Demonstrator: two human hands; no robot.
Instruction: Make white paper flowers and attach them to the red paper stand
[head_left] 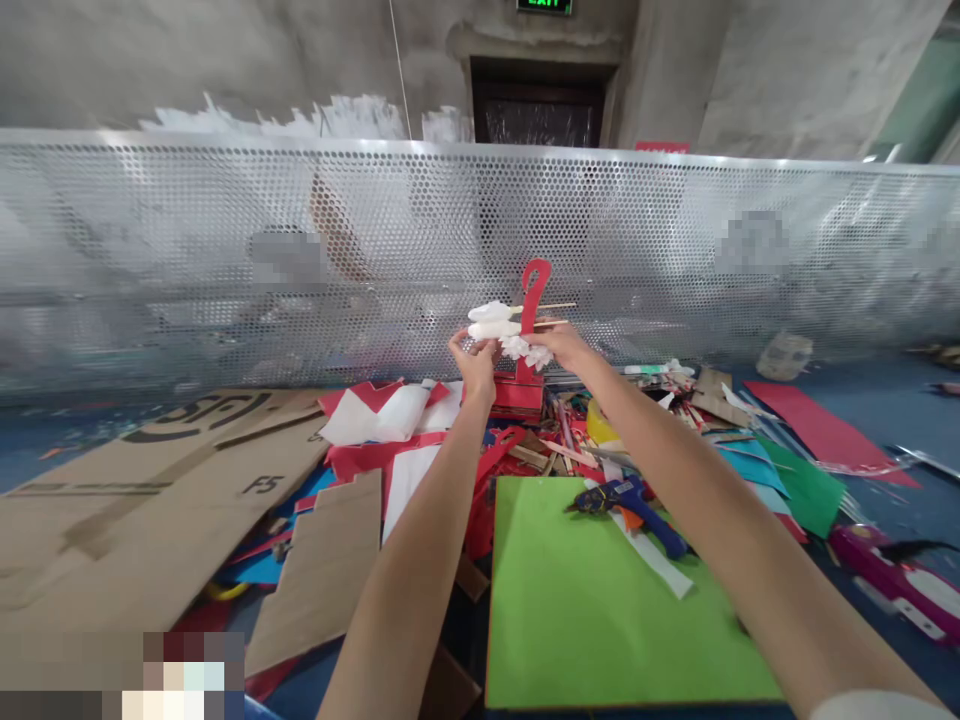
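A red hooked upright rises from a red box-like base on the far side of the work area. Two white bulb-shaped pieces on thin sticks lie sideways across it, one above the other. White crumpled ruffles sit just beneath them. My left hand curls its fingers round the left end of the lower white piece. From the right, my right hand has its fingers closed at the upright beside the ruffles and below the sticks; what its fingertips pinch is hidden.
In front lies a green board bearing a blue glue gun and a white strip. Large cardboard sheets spread at left. Scraps of red, white and blue material surround the base. A perforated metal barrier stands behind. A magenta device lies at right.
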